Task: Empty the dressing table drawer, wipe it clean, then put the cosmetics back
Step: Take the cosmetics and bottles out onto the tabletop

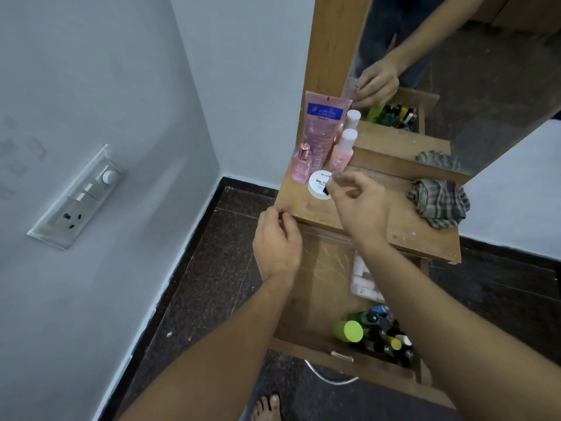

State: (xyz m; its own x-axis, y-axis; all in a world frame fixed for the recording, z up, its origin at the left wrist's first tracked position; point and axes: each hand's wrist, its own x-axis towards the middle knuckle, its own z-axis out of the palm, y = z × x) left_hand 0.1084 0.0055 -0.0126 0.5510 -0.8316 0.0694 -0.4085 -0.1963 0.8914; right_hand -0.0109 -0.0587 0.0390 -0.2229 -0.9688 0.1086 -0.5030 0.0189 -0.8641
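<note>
Pinching a small clear bottle (333, 177) between thumb and curled fingertips of the right hand (361, 205), black cap angled down to the left, just over the white jar (317, 183) with a label beginning "NAIL", on the dressing table top (394, 220). Holding nothing in the left hand (277, 238): fingers loosely curled, hovering off the top's front left corner, apart from the right hand.

Behind the jar, close together at the back left of the top: a pink perfume bottle (301, 165), a pink tube (323, 126) standing against the wooden mirror frame (331, 41), a pink spray bottle (343, 151) with a white cap. Farther right on the top, a crumpled checked cloth (438, 203), well apart from the cosmetics.

Below the top, pulled out toward the body, the drawer (318, 268), scratched floor showing at its back left. Against its right side, a white packet (364, 278). In its front right corner, a green-capped bottle (349, 331) lying beside a cluster of dark nail polish bottles (391, 344). On the left wall, a switchboard (79, 196).
</note>
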